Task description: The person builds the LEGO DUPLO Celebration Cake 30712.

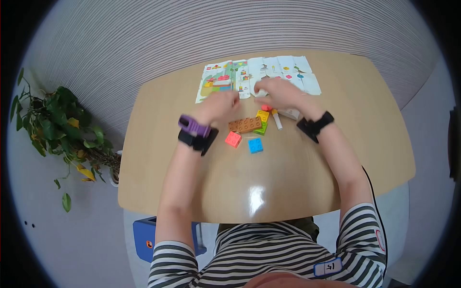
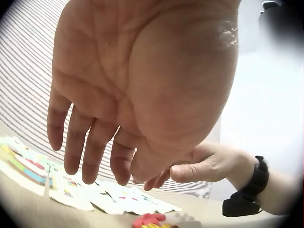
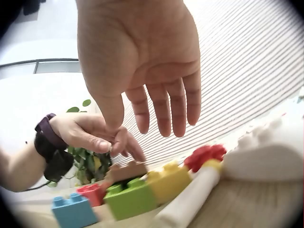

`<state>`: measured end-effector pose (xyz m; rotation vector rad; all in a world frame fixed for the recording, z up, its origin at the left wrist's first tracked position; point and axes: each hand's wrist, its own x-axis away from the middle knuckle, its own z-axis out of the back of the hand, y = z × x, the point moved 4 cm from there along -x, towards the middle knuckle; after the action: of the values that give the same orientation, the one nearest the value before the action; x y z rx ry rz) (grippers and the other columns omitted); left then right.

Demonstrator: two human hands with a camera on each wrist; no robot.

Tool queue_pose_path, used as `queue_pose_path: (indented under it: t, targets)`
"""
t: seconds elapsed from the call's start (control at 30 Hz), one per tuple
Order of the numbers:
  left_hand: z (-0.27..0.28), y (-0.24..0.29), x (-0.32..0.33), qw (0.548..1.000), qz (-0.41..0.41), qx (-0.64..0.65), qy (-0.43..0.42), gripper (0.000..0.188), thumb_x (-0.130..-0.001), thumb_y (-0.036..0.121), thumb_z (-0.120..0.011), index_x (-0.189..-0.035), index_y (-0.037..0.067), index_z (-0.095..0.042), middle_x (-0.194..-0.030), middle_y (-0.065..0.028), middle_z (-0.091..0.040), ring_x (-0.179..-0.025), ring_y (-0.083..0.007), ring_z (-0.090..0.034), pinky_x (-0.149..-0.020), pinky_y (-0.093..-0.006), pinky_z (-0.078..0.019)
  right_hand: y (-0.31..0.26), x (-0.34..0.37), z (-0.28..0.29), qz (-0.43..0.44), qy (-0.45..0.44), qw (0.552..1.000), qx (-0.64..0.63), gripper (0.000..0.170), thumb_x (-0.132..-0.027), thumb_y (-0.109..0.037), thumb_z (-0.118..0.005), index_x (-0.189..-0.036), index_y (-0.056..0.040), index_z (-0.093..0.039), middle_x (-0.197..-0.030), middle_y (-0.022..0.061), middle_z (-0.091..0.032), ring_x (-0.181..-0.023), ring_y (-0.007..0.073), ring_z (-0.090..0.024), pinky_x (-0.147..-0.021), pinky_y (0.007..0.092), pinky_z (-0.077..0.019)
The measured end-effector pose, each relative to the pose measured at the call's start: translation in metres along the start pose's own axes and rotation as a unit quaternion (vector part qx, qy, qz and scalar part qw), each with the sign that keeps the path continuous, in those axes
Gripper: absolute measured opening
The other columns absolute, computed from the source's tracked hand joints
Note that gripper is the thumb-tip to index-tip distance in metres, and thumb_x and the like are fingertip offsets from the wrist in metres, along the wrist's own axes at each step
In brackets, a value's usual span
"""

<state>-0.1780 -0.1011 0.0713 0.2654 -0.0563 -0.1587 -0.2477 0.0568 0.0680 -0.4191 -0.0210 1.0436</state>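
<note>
Over the far side of the bricks, my left hand [image 1: 221, 106] hovers with loosely bent fingers and nothing in its grasp. Across from it, my right hand [image 1: 282, 93] hangs above the sheet's near edge, its fingers [image 3: 164, 111] relaxed and pointing down in the right wrist view. Below the hands lie a brown brick [image 1: 245, 125], a yellow brick [image 1: 262, 115], a green brick [image 1: 260, 128] and a red flower piece [image 3: 205, 157]. A white stick with a yellow end [image 1: 278, 121] lies beside a white studded piece [image 3: 266, 154]. Nearer me are a coral brick [image 1: 234, 139] and a blue brick [image 1: 256, 145].
An unfolded, creased instruction sheet [image 1: 307, 84] spreads along the back of the wooden table [image 1: 163, 110]. Behind it rises a ribbed wall [image 1: 240, 29]. A leafy plant [image 1: 72, 125] stands off to the left, and a blue container [image 1: 144, 240] is below the table's front edge.
</note>
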Motion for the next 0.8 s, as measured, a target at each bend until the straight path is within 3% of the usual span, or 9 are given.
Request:
queue_pose_path:
  t: [0.07, 0.13, 0.27, 0.37, 0.43, 0.63, 0.8]
  targets:
    - [0.009, -0.009, -0.028, 0.997, -0.014, -0.06, 0.042, 0.021, -0.085, 0.021, -0.055, -0.094, 0.002, -0.06, -0.086, -0.0173, -0.064, -0.087, -0.0336, -0.06, -0.074, -0.0439, -0.048, 0.017, -0.018, 0.011, -0.024, 0.038, 0.997, 0.055, 0.032, -0.085, -0.031, -0.062, -0.105, -0.0058, -0.06, -0.101, 0.0139, -0.062, -0.098, 0.032, -0.058, -0.083, 0.0408, -0.0468]
    - [0.011, -0.016, -0.047, 0.991, 0.028, -0.121, 0.058, 0.024, -0.085, 0.024, -0.055, -0.097, 0.004, -0.06, -0.091, -0.0167, -0.065, -0.086, -0.0334, -0.062, -0.075, -0.0438, -0.049, 0.033, -0.036, 0.014, -0.036, 0.084, 0.989, 0.117, 0.034, -0.085, -0.032, -0.062, -0.106, -0.0055, -0.061, -0.096, 0.0152, -0.064, -0.096, 0.0332, -0.059, -0.082, 0.041, -0.0482]
    - [0.008, -0.02, -0.065, 0.971, 0.07, -0.216, 0.081, 0.03, -0.085, 0.026, -0.056, -0.108, 0.007, -0.058, -0.098, -0.0148, -0.065, -0.093, -0.0298, -0.062, -0.082, -0.0437, -0.0479, 0.04, -0.053, 0.029, -0.129, 0.036, 0.981, 0.14, 0.036, -0.086, -0.028, -0.06, -0.11, -0.0016, -0.057, -0.109, 0.0167, -0.061, -0.104, 0.0333, -0.056, -0.087, 0.0416, -0.0458]
    - [0.007, -0.03, -0.072, 0.964, 0.093, -0.211, 0.134, 0.03, -0.083, 0.024, -0.06, -0.107, 0.006, -0.057, -0.104, -0.0173, -0.061, -0.098, -0.0349, -0.058, -0.084, -0.044, -0.0471, 0.045, -0.057, 0.033, -0.153, 0.043, 0.975, 0.157, 0.036, -0.085, -0.028, -0.061, -0.108, 0.0, -0.056, -0.109, 0.0168, -0.06, -0.103, 0.0335, -0.056, -0.089, 0.0416, -0.0454]
    - [0.003, -0.035, -0.072, 0.959, 0.102, -0.213, 0.157, 0.032, -0.084, 0.026, -0.059, -0.109, 0.006, -0.056, -0.106, -0.0166, -0.061, -0.1, -0.0343, -0.057, -0.085, -0.0441, -0.0461, 0.045, -0.055, 0.034, -0.142, 0.079, 0.971, 0.175, 0.037, -0.085, -0.028, -0.062, -0.107, 0.0002, -0.056, -0.111, 0.0167, -0.059, -0.104, 0.0331, -0.055, -0.09, 0.0411, -0.045]
    - [-0.002, -0.041, -0.062, 0.949, 0.111, -0.203, 0.213, 0.033, -0.081, 0.025, -0.058, -0.11, 0.009, -0.056, -0.106, -0.014, -0.06, -0.103, -0.0296, -0.056, -0.087, -0.0432, -0.0424, 0.042, -0.049, 0.031, -0.158, 0.075, 0.964, 0.203, 0.042, -0.084, -0.03, -0.063, -0.114, -0.0021, -0.054, -0.119, 0.0144, -0.056, -0.114, 0.03, -0.05, -0.093, 0.0405, -0.043]
    - [0.002, -0.039, -0.051, 0.941, 0.087, -0.186, 0.267, 0.035, -0.083, 0.029, -0.059, -0.11, 0.007, -0.056, -0.109, -0.0134, -0.059, -0.106, -0.0292, -0.053, -0.089, -0.0439, -0.0403, 0.047, -0.046, 0.025, -0.155, 0.112, 0.953, 0.236, 0.04, -0.083, -0.034, -0.065, -0.111, -0.0067, -0.06, -0.112, 0.0115, -0.061, -0.111, 0.0272, -0.054, -0.093, 0.0415, -0.0421]
